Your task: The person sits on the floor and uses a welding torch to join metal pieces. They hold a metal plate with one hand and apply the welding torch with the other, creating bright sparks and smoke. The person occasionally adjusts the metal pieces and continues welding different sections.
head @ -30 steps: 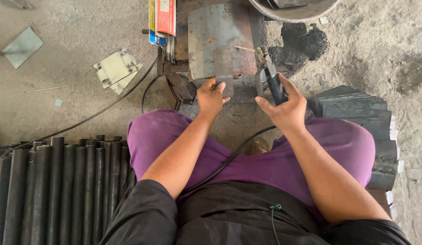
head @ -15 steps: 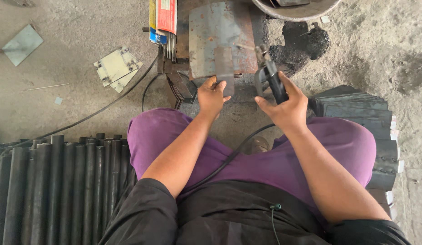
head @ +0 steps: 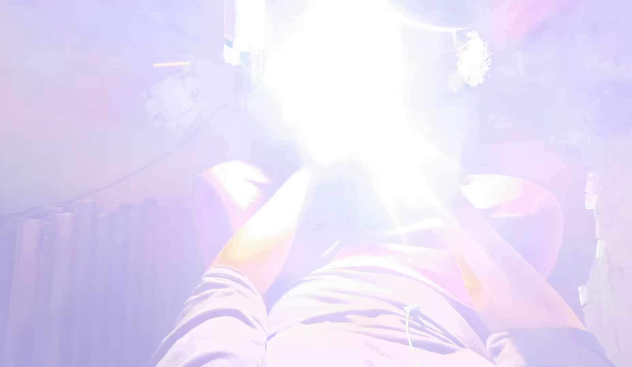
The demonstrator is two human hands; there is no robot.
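A blinding white glare (head: 343, 88) fills the upper middle of the head view and washes the whole picture pale violet. My left forearm (head: 261, 231) and my right forearm (head: 493, 258) both reach forward into it. Both hands, and whatever they hold or touch, are lost in the light. The metal plate that stood in front of my knees is hidden by the glare too. My knees in purple trousers (head: 227, 190) show faintly on either side of the arms.
A row of dark round pipes (head: 78, 272) lies at the lower left. A small flat square piece (head: 170, 98) rests on the floor at the upper left. A stack of flat pieces (head: 611, 272) shows dimly at the right edge.
A very bright light has burst out where my hands were at the metal plate, whiting out the hands, the plate and the black tool my right hand held.
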